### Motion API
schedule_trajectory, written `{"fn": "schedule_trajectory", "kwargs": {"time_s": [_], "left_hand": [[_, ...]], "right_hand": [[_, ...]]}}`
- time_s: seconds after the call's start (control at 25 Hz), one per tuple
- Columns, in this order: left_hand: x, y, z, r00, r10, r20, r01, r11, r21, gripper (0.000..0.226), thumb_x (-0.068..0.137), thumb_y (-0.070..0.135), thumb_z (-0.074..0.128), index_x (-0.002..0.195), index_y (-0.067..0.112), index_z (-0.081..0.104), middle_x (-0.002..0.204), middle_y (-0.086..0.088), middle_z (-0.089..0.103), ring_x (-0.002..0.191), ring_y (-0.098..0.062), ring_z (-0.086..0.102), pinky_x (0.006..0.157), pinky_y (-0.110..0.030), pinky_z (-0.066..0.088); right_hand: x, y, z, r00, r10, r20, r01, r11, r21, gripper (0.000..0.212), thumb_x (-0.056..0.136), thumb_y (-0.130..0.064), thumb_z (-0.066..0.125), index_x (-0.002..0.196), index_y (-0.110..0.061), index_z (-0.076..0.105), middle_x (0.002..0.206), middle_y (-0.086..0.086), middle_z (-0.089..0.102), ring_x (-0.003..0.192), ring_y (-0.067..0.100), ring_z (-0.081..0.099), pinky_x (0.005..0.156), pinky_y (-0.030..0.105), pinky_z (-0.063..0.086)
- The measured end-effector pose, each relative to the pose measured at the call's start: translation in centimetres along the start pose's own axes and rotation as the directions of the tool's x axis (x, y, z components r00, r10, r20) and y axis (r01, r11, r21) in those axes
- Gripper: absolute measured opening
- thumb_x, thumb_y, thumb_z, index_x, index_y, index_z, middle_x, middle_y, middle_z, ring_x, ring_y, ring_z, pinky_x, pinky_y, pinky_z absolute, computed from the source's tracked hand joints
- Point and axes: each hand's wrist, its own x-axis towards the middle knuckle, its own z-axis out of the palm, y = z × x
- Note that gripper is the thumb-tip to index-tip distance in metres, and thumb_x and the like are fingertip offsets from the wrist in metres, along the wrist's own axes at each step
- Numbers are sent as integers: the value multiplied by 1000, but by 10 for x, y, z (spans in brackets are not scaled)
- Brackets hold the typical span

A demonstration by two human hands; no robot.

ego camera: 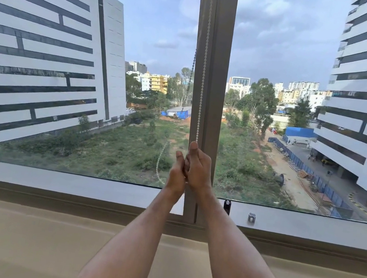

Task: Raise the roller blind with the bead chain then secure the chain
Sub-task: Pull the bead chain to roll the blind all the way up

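A white bead chain (203,70) hangs down in front of the grey central window post (217,48). My right hand (197,167) is closed on the chain at its lower end, thumb up. Pressed against it from the left, my left hand (177,173) also grips the chain. A slack loop of the chain (160,159) curves out to the left of my hands, in front of the glass. A second, darker strand (192,68) runs along the post's left edge. The roller blind itself is out of view above the frame.
A small black clip (227,206) and a metal fitting (251,217) sit on the lower window frame, right of the post. A beige sill (20,233) runs along the bottom. Buildings and a green lot lie beyond the glass.
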Motion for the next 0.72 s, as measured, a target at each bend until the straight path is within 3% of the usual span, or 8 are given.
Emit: {"fn": "schedule_trajectory", "kwargs": {"time_s": [0.08, 0.16, 0.24, 0.28, 0.36, 0.44, 0.6, 0.72], "left_hand": [[9, 24, 7, 996, 82, -20, -82, 996, 24, 71, 111, 47, 25, 76, 11, 76, 70, -7, 72, 68, -15, 69, 68, -29, 57], [17, 49, 21, 988, 154, 0, -154, 987, 37, 70, 110, 50, 29, 86, 3, 75, 75, -17, 71, 69, -27, 67, 68, -34, 57], [19, 67, 39, 975, 220, -19, -219, 974, 52, 67, 105, 57, 33, 64, 18, 69, 55, -3, 60, 50, -19, 53, 50, -28, 43], [19, 72, 47, 973, 229, -39, -226, 972, 70, 66, 102, 61, 34, 51, 25, 57, 46, 5, 49, 43, -14, 41, 46, -27, 33], [19, 73, 58, 956, 275, -100, -256, 952, 168, 70, 101, 64, 35, 43, 24, 35, 41, 11, 31, 40, -13, 25, 48, -28, 21], [19, 69, 60, 924, 355, -142, -310, 913, 266, 71, 104, 61, 34, 44, 23, 27, 40, 13, 25, 41, -15, 22, 51, -32, 21], [23, 58, 55, 903, 405, -146, -347, 885, 310, 76, 102, 64, 32, 39, 23, 31, 36, 14, 25, 36, -11, 21, 46, -25, 19], [22, 35, 46, 905, 388, -173, -318, 888, 332, 76, 105, 58, 35, 38, 23, 45, 33, 12, 36, 32, -5, 31, 37, -21, 25]], "right_hand": [[-7, 16, -3, 1000, 11, 3, -11, 1000, 15, 48, 111, -18, 43, 70, 0, 61, 60, 5, 55, 54, 15, 49, 48, 27, 43], [-16, 30, -7, 999, 48, 14, -49, 998, 34, 39, 108, -10, 46, 73, -3, 62, 60, 2, 54, 55, 13, 46, 49, 28, 39], [-23, 41, -11, 997, 79, -3, -79, 997, -7, 42, 100, -6, 48, 60, -17, 51, 52, -7, 41, 50, 10, 30, 48, 26, 24], [-27, 46, -13, 997, 81, -8, -81, 996, -32, 47, 97, -4, 49, 55, -24, 46, 51, -9, 38, 51, 10, 27, 50, 26, 21], [-31, 53, -16, 998, 68, 6, -68, 996, -62, 46, 92, -8, 49, 50, -28, 45, 49, -16, 39, 53, 8, 27, 51, 27, 21], [-31, 53, -20, 997, 68, 37, -65, 994, -83, 42, 91, -16, 50, 52, -30, 51, 50, -18, 42, 55, 7, 30, 53, 27, 24], [-20, 39, -38, 989, 55, 139, -56, 998, 7, 28, 85, -22, 50, 62, -31, 62, 52, -17, 47, 50, 2, 37, 50, 20, 31], [-1, 14, -49, 999, -3, 50, -2, 994, 109, 21, 84, -18, 50, 87, -16, 70, 64, -3, 57, 56, 10, 48, 51, 21, 39]]}}
